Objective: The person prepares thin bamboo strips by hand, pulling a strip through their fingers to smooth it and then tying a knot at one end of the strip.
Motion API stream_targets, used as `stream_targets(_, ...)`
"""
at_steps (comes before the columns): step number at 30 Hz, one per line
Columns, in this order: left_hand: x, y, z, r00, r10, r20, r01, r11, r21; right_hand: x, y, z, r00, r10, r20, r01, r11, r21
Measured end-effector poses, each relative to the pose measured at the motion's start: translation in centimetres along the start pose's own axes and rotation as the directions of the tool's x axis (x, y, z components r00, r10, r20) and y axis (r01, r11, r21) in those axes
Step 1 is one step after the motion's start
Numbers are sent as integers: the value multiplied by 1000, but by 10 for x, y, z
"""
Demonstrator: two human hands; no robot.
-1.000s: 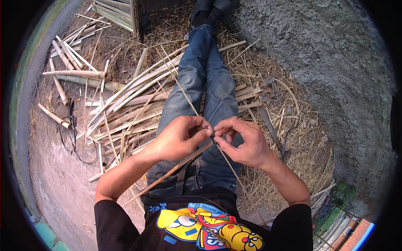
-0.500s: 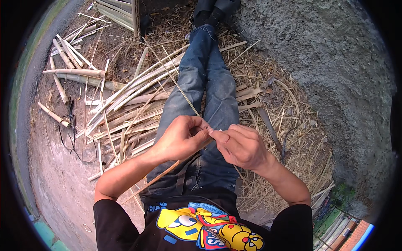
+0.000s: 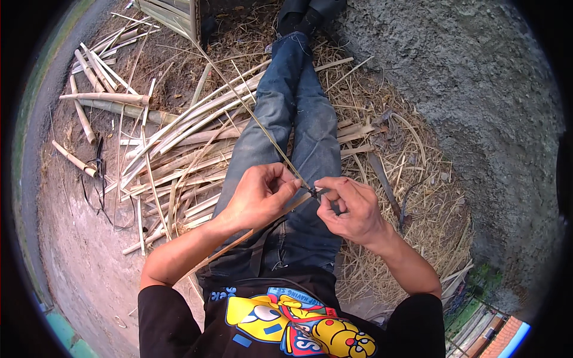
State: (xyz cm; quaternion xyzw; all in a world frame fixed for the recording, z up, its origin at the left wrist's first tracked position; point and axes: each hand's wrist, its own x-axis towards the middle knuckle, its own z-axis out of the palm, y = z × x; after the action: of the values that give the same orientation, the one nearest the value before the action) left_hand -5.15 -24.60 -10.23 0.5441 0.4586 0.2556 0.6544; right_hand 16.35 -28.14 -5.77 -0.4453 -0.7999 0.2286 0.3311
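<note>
Above my jeans-clad legs, my left hand (image 3: 261,198) pinches a long thin bamboo strip (image 3: 274,142) between thumb and forefinger. That strip runs away toward the far left. A wider bamboo strip (image 3: 236,242) passes under my left hand and forearm toward my waist. Both strips meet at a dark tie (image 3: 314,193), which looks like black cord wrapped at the joint. My right hand (image 3: 353,210) is closed on this tie with thumb and forefinger, its other fingers curled. The exact wrapping is too small to make out.
A pile of split bamboo strips (image 3: 191,140) lies left of my legs, with bamboo poles (image 3: 113,98) beyond. Black cord (image 3: 101,173) lies on the dirt at left. A rough grey wall (image 3: 453,77) rises at right, above straw and shavings (image 3: 412,250). A slatted bamboo piece (image 3: 173,15) stands far left.
My hands have moved slightly apart, the right one shifting right, and the dark tie between them has come into view. The thin strip's far end has swung a little left.
</note>
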Motion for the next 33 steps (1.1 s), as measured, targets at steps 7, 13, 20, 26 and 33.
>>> stream_targets(7, -3, -11, 13, 998, -19, -66, 7, 986, -168, -7, 6, -5, 960, 256, 112, -267, 959, 93)
stream_targets(13, -25, -27, 19, 992, 126, -26, -124, 990, 64, -19, 28, 7, 927, 372, -47, -358, 915, 186)
stream_targets(20, -18, -27, 8, 996, 80, -25, -76, 988, 131, -58, 20, -5, 921, 378, 92, -388, 909, 154)
stream_targets(26, -7, -12, 5, 995, 96, -31, -90, 984, 156, -55, 16, -23, 904, 419, -85, -416, 908, 53)
stream_targets(33, -8, 44, -1, 973, 217, -77, -189, 944, 269, -44, 1, -35, 884, 228, -408, -311, 939, -149)
